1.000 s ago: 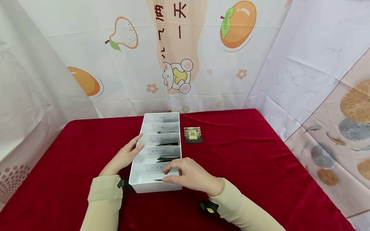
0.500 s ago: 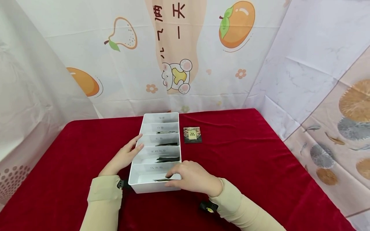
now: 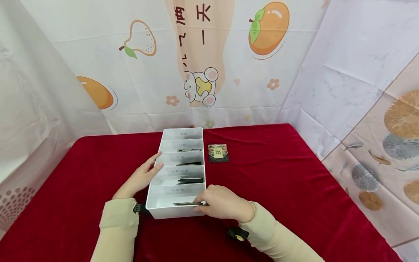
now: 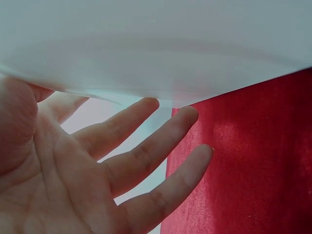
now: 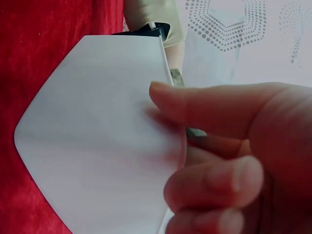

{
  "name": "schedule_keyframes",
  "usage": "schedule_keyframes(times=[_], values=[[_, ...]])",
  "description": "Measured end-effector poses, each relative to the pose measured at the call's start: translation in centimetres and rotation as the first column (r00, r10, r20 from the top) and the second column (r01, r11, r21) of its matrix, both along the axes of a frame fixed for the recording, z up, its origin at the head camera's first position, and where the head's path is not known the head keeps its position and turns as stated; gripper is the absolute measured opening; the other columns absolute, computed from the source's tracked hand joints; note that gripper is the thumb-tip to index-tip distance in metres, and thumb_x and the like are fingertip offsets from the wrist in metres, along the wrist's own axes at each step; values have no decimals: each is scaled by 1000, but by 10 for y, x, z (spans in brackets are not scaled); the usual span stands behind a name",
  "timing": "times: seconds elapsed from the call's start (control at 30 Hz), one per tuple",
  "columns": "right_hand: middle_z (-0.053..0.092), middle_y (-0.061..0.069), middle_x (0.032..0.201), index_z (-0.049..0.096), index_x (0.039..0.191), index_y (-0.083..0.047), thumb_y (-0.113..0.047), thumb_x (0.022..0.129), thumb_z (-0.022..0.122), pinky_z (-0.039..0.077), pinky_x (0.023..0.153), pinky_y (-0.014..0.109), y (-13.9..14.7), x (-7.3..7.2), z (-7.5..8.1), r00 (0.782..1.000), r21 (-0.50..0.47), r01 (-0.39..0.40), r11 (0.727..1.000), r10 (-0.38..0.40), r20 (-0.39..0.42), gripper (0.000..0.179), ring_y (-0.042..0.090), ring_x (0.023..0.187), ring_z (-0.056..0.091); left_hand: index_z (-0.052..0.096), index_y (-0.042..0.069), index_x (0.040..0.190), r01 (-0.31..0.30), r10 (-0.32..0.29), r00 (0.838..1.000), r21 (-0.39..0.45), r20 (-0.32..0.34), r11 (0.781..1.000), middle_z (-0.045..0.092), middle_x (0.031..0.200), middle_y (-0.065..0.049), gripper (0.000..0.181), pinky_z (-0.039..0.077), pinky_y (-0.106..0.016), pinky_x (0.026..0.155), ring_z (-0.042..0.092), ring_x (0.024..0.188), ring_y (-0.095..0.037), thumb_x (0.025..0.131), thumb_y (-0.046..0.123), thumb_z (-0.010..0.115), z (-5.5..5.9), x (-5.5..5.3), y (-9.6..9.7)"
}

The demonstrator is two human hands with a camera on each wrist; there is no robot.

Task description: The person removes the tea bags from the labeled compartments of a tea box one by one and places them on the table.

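A long white divided box (image 3: 175,213) stands on the table, its compartments carrying handwritten Chinese tea labels. In the nearest compartment a dark tea sachet (image 3: 184,203) stands on edge along the front wall. At that box's near right corner is my right hand (image 3: 224,203), thumb outside the front wall and index finger inside, at the sachet's right end. The right wrist view shows the thumb (image 5: 168,100) against the outer wall and the other fingers curled. Along the left side, my left hand (image 3: 140,178) touches the box; its fingers (image 4: 146,156) are spread and nearly straight.
Three farther compartments hold thin sachets, such as the black sachets (image 3: 191,180) in the second one. Another tea sachet (image 3: 218,153) lies flat to the right of the box. Red cloth (image 3: 278,174) covers the table, with printed curtains (image 3: 229,54) behind.
My right hand has slid right to the box corner, uncovering more of the sachet in the nearest compartment, and its thumb and index finger have drawn closer together. My left hand stays put.
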State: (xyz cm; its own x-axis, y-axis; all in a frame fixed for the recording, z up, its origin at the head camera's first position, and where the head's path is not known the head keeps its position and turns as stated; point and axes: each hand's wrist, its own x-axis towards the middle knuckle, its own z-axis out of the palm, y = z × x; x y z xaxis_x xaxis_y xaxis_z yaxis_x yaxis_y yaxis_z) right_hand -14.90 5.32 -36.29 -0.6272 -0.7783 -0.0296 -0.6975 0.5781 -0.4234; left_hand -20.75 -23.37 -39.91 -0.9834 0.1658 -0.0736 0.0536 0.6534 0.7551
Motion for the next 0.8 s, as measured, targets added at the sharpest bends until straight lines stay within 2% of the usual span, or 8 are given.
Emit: schedule_keyframes(times=[0.23, 0.5, 0.67, 0.8], values=[[52, -14, 54, 77, 80, -15, -17, 90, 72, 33, 49, 12, 0, 0, 0, 1000, -37, 7, 999, -7, 13, 12, -3, 49, 38, 19, 9, 158, 2, -2, 1000, -4, 2, 1000, 29, 156, -30, 66, 38, -63, 108, 44, 133, -49, 105, 38, 45, 0, 0, 0], [75, -7, 76, 81, 90, -13, -16, 88, 75, 40, 54, 10, 3, 0, 3, 999, -129, 29, 991, -27, 17, 7, -8, 54, 45, 19, 10, 159, 3, -3, 1000, -7, 15, 1000, 28, 157, -29, 67, 36, -63, 109, 43, 134, -48, 105, 40, 45, 0, -1, 0], [76, -5, 77, 81, 91, -13, -16, 87, 75, 36, 51, 11, 4, -1, 4, 1000, -185, 29, 982, -29, 5, 7, -8, 50, 38, 18, 10, 159, 4, -4, 1000, 8, 29, 1000, 27, 157, -29, 68, 38, -62, 108, 47, 131, -47, 105, 41, 45, 1, 0, 0], [74, -2, 71, 80, 93, -12, -14, 88, 75, 32, 49, 11, 6, -2, 7, 999, -286, 39, 958, -33, 27, 8, -7, 46, 30, 18, 11, 159, 2, -2, 1000, 0, 23, 1000, 27, 157, -30, 68, 37, -63, 109, 43, 134, -48, 105, 41, 45, 1, -1, 0]])
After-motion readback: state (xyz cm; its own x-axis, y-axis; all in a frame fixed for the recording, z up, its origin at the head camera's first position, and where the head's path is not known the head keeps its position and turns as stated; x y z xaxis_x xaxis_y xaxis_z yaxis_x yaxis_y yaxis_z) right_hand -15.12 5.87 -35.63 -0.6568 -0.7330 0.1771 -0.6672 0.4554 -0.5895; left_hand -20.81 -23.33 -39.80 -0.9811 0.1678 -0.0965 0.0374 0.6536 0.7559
